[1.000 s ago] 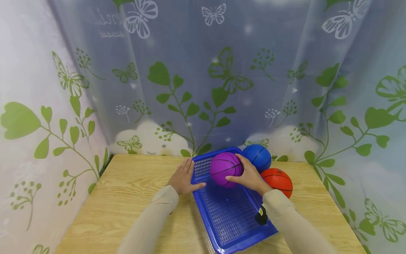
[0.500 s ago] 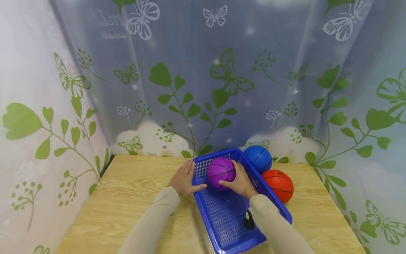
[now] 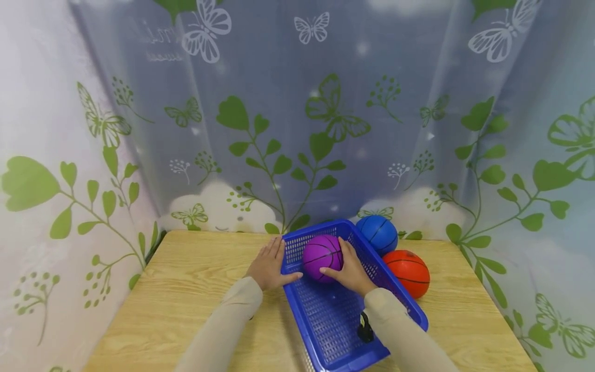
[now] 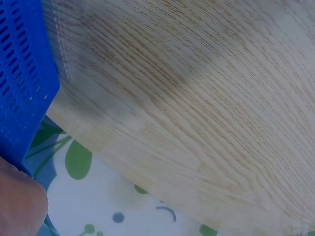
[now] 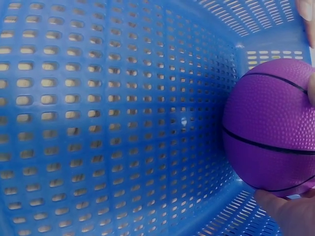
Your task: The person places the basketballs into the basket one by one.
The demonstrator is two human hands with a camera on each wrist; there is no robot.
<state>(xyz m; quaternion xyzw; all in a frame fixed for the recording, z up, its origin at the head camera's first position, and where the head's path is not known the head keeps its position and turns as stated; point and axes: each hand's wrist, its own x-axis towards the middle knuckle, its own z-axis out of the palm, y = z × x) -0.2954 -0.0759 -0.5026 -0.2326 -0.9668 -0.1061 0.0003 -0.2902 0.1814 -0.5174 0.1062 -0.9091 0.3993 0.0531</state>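
Purple ball cupped by right hand inside blue basket; flat left hand steadies rim.

Bright even daylight, soft shadows; head view edge-warped, wrist views blurry.

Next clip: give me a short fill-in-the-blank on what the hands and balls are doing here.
1. The right hand holds the ____ ball inside the blue basket.
2. The left hand rests on the basket's ____ rim.
3. The blue ball and the ____ ball sit outside the basket on the table.

Missing words: purple; left; orange
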